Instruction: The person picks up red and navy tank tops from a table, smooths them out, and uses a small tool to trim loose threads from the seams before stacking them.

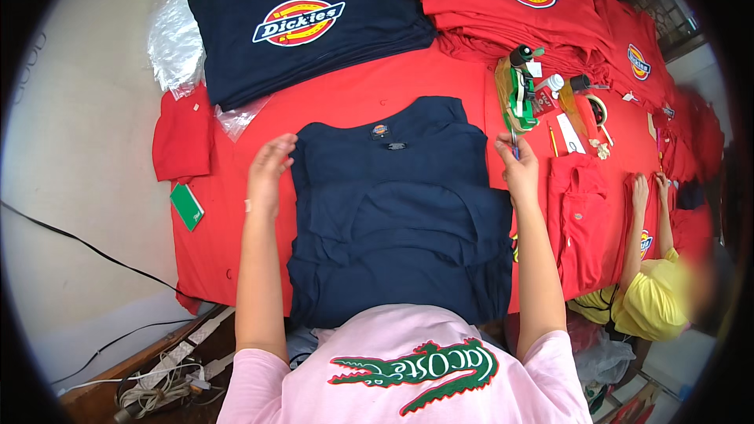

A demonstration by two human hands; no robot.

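Head view looks straight down on the left hand (269, 169), fingers spread and loosely curled, resting at the left edge of a navy T-shirt (397, 212) lying partly folded in the centre of the frame. The right hand (520, 169) sits at the shirt's right edge, nearly closed around a thin pen-like stick — whether it also pinches the cloth I cannot tell. Folding cleanly here seems to call for both hands level at the shoulder line, pulling the sides evenly taut so the collar label stays centred, with creases smoothed flat before any turn. The shirt lies on a red-covered table (345, 94). Upper left lies a stack of navy shirts (306, 23) — upper right, a stack of red shirts (510, 8). Right of centre is a tape dispenser (520, 90); at the far right, another person's hands (650, 188) press a red garment.
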